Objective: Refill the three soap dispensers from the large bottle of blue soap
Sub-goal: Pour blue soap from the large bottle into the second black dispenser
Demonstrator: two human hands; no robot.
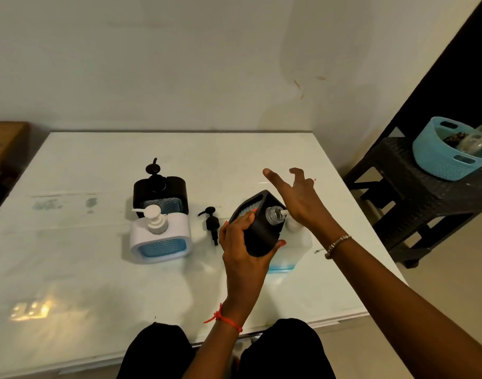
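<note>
We see the large bottle (297,246) only in part, behind the black dispenser (261,233) that the left hand (240,253) grips; its pump top lies hidden under the right hand (297,198).

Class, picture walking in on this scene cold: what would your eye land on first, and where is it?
First, mid-table, the left hand grips a tilted black dispenser with its neck open, while the right hand spreads over the pump of the large bottle behind it. To their left stand a white dispenser and a second black dispenser, pumps on, with a loose black pump lying between them and the hands.
</note>
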